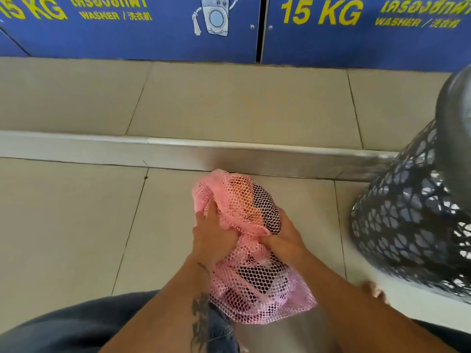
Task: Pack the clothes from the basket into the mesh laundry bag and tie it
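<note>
Both hands grip a pink mesh laundry bag [244, 240] on the tiled floor [76, 212]: the left hand [214, 238] and right hand [285, 238] bunch the mesh together at its middle. Dark and orange clothes [254, 207] show through it. A dark openwork basket [413, 220] stands at the right, blurred.

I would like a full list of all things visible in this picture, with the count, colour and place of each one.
pink mesh laundry bag: one, pink, on the floor at lower centre, gripped by both hands
clothes inside the bag: several, dark and orange, seen through the mesh
dark plastic lattice basket: one, dark grey, right edge
beige floor tiles: many, beige, across the floor
metal threshold strip: one, silver, crossing the floor
blue washer panels with yellow "15 KG" text: two, blue, along the top
left hand: one, on the bag's left side
right hand: one, on the bag's right side
</note>
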